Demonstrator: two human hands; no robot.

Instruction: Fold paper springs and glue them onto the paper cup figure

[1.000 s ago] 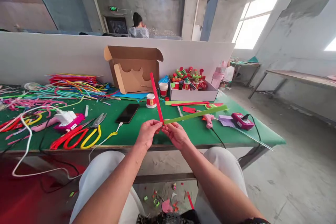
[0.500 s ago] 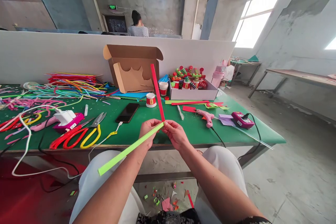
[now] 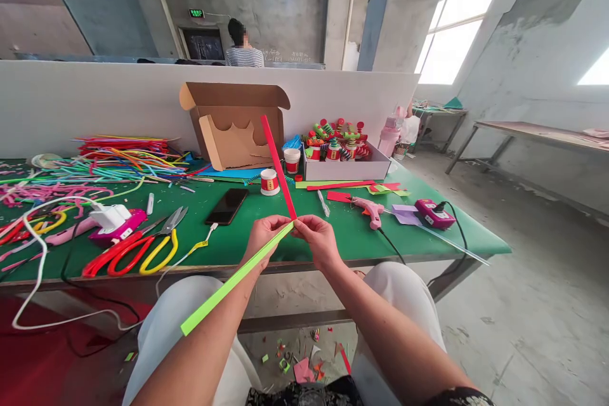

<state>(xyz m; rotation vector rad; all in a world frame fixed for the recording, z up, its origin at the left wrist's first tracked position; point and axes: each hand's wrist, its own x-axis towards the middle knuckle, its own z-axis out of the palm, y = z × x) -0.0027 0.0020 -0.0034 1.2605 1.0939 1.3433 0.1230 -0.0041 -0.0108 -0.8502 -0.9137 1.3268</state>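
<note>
Two paper strips (image 3: 278,165) are held. The counter (image 3: 285,250) carries two magenta power boxes (image 3: 434,214), one smartphone (image 3: 226,206), one brown cardboard box (image 3: 233,98) and one white box (image 3: 347,170)

Along the far edge of the tabletop (image 3: 352,235), left to right, are a heap of sticks (image 3: 128,155), a carton (image 3: 238,127) and a box (image 3: 347,170) with figures (image 3: 333,150) in it. Before the carton are a phone (image 3: 227,206) and a cup (image 3: 269,182). Scissors (image 3: 166,238) lie by the near edge, left of the phone. A glue gun (image 3: 370,209) lies before the box.
</note>
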